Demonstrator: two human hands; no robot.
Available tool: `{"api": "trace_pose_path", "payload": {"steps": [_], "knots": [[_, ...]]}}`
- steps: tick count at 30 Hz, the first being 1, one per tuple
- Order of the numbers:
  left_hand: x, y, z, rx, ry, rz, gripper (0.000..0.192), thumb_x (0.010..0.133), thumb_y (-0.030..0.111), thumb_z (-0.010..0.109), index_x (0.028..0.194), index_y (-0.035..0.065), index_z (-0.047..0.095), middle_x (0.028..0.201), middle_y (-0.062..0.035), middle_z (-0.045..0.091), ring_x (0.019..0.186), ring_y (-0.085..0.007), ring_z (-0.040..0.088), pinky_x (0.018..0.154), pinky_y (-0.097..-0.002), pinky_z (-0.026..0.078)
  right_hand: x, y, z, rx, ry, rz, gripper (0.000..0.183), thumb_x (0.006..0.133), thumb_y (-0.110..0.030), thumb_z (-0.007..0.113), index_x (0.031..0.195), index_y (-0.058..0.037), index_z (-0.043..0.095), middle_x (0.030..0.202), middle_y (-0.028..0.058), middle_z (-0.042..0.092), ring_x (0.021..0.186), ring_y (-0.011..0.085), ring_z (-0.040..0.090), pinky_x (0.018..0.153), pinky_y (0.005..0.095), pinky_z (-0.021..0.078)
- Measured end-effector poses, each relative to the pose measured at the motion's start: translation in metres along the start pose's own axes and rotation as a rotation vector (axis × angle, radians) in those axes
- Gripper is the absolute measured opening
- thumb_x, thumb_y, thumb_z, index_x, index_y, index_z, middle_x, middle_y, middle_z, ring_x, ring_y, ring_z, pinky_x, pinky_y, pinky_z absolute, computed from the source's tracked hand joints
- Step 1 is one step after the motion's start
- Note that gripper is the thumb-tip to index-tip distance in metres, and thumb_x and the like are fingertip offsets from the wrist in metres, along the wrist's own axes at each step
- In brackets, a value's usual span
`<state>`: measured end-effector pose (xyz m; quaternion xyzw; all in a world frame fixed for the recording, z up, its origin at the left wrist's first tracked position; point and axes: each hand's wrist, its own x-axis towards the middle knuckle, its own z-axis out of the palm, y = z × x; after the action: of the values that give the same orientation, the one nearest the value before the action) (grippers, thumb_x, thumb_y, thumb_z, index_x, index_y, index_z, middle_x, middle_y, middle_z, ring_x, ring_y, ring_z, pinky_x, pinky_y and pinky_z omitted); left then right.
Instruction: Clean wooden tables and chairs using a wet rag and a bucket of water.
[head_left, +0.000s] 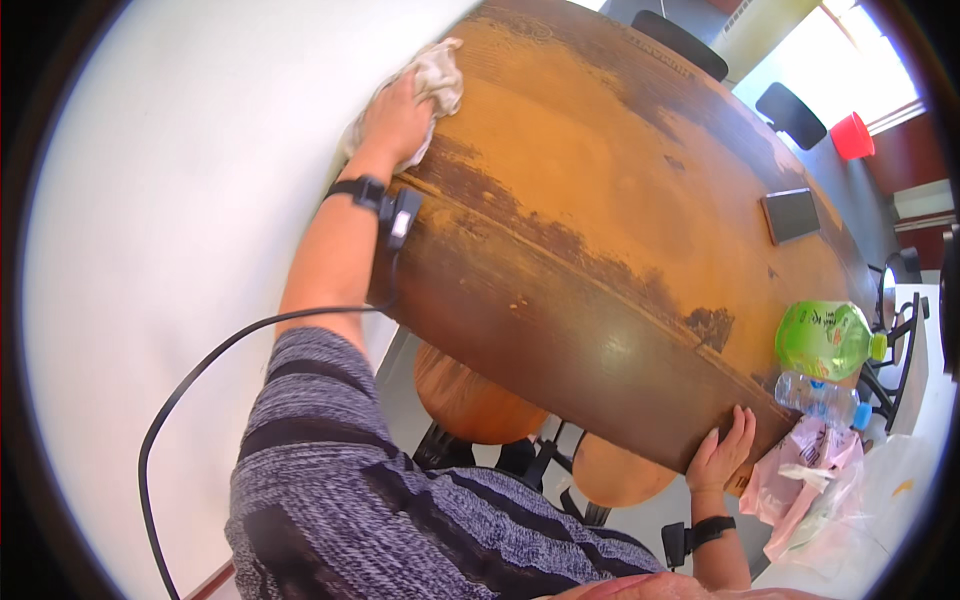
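Note:
My left hand presses a crumpled off-white cloth onto the far left end of a worn wooden table, close against the white wall. Part of the cloth is hidden under the hand. At the lower right, my right hand lies on the table's near edge with the fingers extended and nothing in it. Near it lie a clear plastic bottle with a blue cap and a large green-labelled bottle, both on their sides. A pink plastic bag hangs at the table's right corner.
The white wall borders the table on the left. Two round-seated wooden stools stand under the near edge. A dark flat box sits toward the right. Beyond are dark chairs and a red bucket. A black cable trails from my left wrist.

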<state>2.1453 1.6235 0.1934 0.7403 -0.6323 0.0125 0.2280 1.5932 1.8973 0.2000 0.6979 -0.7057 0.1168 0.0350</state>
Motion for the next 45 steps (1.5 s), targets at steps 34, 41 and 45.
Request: {"api": "trace_pose_path", "payload": {"steps": [34,41,45], "knots": [[-0.274,0.242,-0.014,-0.33,-0.439,0.707,0.059,0.078,0.025,0.06,0.132,0.0112,0.039,0.134,-0.0106,0.043,0.128,-0.0279,0.034,0.105,-0.0495,0.022,0.002,0.004,0.019,0.045,0.163,0.025,0.047,0.077,-0.021,0.056,0.122,-0.0104,0.048,0.127,0.0137,0.043,0.121,0.031,0.038,0.098,0.0431,0.031],[-0.334,0.108,-0.072,-0.154,-0.269,0.49,0.051,0.069,0.002,0.052,0.12,0.0044,0.046,0.118,-0.0186,0.051,0.112,-0.0365,0.046,0.094,-0.045,0.036,0.004,0.013,0.02,0.115,0.256,0.004,0.042,0.075,-0.023,0.059,0.114,-0.0091,0.052,0.121,0.0136,0.046,0.117,0.0312,0.042,0.092,0.0435,0.0365],[-0.373,0.048,-0.12,-0.186,-0.338,0.336,0.053,0.07,0.0,0.051,0.122,-0.0008,0.043,0.12,-0.0236,0.049,0.11,-0.0416,0.045,0.096,-0.0455,0.036,-0.016,0.033,0.006,0.214,0.201,0.021,0.042,0.075,-0.026,0.062,0.112,-0.0077,0.053,0.12,0.0148,0.047,0.114,0.033,0.043,0.09,0.0422,0.0391]]}}
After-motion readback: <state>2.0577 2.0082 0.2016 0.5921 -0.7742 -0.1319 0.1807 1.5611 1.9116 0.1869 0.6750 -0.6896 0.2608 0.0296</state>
